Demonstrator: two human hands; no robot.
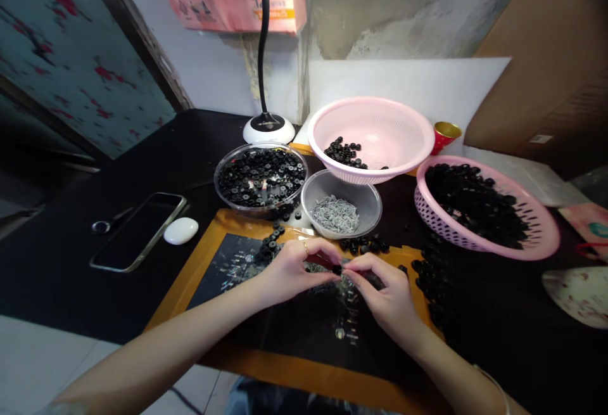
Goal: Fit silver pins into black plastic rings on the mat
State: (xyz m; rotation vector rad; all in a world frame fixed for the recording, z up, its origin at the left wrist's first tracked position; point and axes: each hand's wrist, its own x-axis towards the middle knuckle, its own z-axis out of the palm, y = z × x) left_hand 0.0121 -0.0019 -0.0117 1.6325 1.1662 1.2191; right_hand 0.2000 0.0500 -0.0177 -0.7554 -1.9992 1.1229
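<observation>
My left hand (304, 266) pinches a small black part (337, 270) between thumb and forefinger above the dark mat (285, 329). Touching it from the right is my right hand (382, 282), its thumb and forefinger pressed together at the same spot; what they grip is too small to make out. Silvery screws lie on the mat, partly hidden behind my left hand. Beyond my hands stands a clear bowl (375, 212) of screws, with a round clear tray (219, 194) of black discs to its left. Loose black parts lie near both hands.
Behind stands a pink basket (403, 130) with some black parts; another pink basket (546, 237) at the right is fuller. A lamp base (285, 131), a phone (137, 231), a white oval object (181, 230) and a red cup (444, 138) are also on the table.
</observation>
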